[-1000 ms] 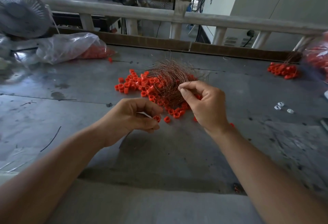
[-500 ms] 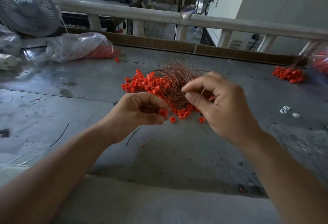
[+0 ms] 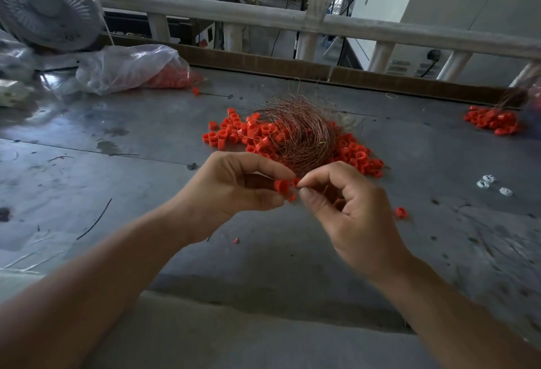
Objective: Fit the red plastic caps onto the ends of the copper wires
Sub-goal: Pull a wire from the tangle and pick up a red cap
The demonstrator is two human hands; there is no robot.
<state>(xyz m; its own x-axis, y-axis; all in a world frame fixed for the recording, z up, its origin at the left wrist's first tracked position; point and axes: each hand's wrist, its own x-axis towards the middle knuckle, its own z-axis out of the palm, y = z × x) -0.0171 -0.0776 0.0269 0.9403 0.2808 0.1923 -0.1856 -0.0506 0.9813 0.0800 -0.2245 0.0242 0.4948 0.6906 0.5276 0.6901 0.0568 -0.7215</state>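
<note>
Where hands [image 3: 234, 190] meet, cap [image 3: 282, 185] seems pinched.

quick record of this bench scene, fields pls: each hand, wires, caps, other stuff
left hand: pinches a red cap
right hand: fingertips pinched beside that cap; any wire there too fine to see
copper wires: tangled bundle on the table, behind the hands
loose caps: strewn around the bundle; second pile far right
other: plastic bag, fan

Fan [image 3: 44, 4], white, is stood at the counter's [image 3: 123, 140] far left. Clear plastic bag [image 3: 126, 67] is laid crumpled beside it. Three small white pieces [image 3: 486, 183] are scattered at right.
</note>
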